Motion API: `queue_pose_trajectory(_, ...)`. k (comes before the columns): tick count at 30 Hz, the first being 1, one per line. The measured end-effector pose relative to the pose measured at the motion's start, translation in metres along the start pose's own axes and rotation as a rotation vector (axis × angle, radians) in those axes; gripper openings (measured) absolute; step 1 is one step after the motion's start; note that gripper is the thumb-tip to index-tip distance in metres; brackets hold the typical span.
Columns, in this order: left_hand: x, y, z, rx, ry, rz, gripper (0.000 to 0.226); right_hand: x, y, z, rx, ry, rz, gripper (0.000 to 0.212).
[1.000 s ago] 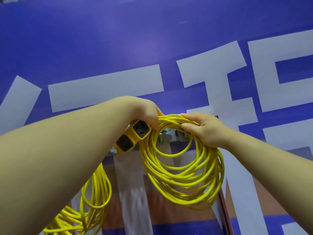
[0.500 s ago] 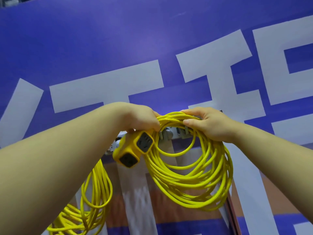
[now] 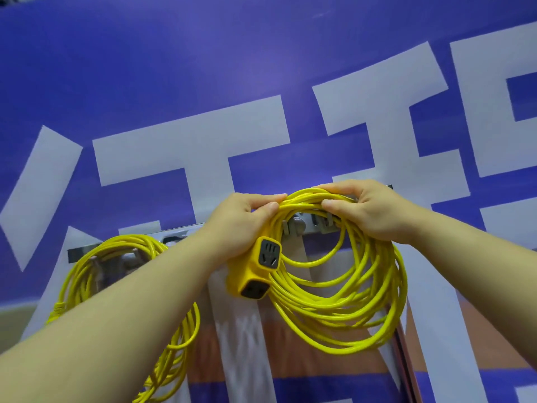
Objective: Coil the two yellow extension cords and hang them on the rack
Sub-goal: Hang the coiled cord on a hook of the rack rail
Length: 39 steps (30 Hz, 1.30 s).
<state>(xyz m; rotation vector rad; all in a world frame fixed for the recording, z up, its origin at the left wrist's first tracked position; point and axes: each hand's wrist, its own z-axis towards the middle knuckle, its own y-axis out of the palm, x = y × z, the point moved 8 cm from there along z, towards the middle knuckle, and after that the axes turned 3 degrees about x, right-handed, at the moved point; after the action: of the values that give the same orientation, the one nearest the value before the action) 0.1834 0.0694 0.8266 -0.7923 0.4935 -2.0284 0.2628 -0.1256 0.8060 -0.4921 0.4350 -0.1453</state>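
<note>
Both my hands are closed on the top of one coil (image 3: 334, 309) of yellow cord, which sits at about 4 o'clock from the middle of my view. My left hand (image 3: 241, 225) wraps the strands at the coil's 11 o'clock edge, thumb pressed on top and palm over the upper end of the socket block (image 3: 255, 269). My right hand (image 3: 369, 213) holds the bundle at its 1 o'clock edge, with fingers over the strands and thumb tucked below.

The loops hang down as a loose oval, long axis from 11 to 5 o'clock. The socket block's long axis runs from 1 o'clock down to 7 o'clock. One dark socket face looks up at me and the end socket points to 7 o'clock. I can read no brand on it.

The top of the coil lies right in front of the rack (image 3: 312, 228), a grey metal rail running nearly 9 to 3 o'clock with its right end a little higher. A hook (image 3: 297, 225) shows through the loops between my hands. I cannot tell whether the strands rest on it.

The other coil (image 3: 87, 274) hangs at the rail's 9 o'clock end, at 8 o'clock in my view. Its loops droop toward 6 o'clock and my left forearm partly hides them.

The wall (image 3: 203, 68) behind is blue with huge white strokes of lettering, cut off by the edges so I cannot read them
</note>
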Motion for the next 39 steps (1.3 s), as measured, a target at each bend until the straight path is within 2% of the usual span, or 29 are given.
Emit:
queue_pose_trajectory(6, -0.012, -0.004, -0.002, 0.118, -0.095, -0.069, 0.026, 0.0, 0.002, 0.0, 0.015, -0.027, -0.029, 0.036)
queue_pose_trajectory(15, -0.024, 0.004, -0.01, 0.265, -0.137, -0.177, 0.022, 0.006, -0.005, -0.007, 0.128, 0.057, 0.062, 0.031)
queue_pose_trajectory(19, -0.026, 0.005, -0.01, 0.29, -0.104, -0.135, 0.023, 0.005, -0.01, -0.012, 0.206, 0.018, 0.069, 0.027)
queue_pose_trajectory(23, -0.022, 0.003, -0.009, 0.291, -0.059, -0.079, 0.023, 0.002, -0.016, -0.015, 0.317, -0.039, -0.109, 0.027)
queue_pose_trajectory(26, -0.016, 0.0, -0.005, 0.26, -0.033, 0.008, 0.024, 0.005, -0.013, -0.016, 0.296, -0.02, -0.038, 0.028)
queue_pose_trajectory(29, -0.01, -0.004, 0.0, 0.225, -0.02, 0.06, 0.024, 0.008, -0.011, -0.02, 0.321, -0.04, -0.065, 0.028)
queue_pose_trajectory(34, -0.014, -0.001, 0.001, 0.25, -0.042, -0.053, 0.015, 0.011, -0.006, -0.032, 0.349, -0.089, -0.114, 0.032)
queue_pose_trajectory(39, -0.016, 0.002, -0.005, 0.288, -0.023, -0.045, 0.015, 0.013, -0.005, -0.033, 0.313, -0.084, -0.202, 0.033)
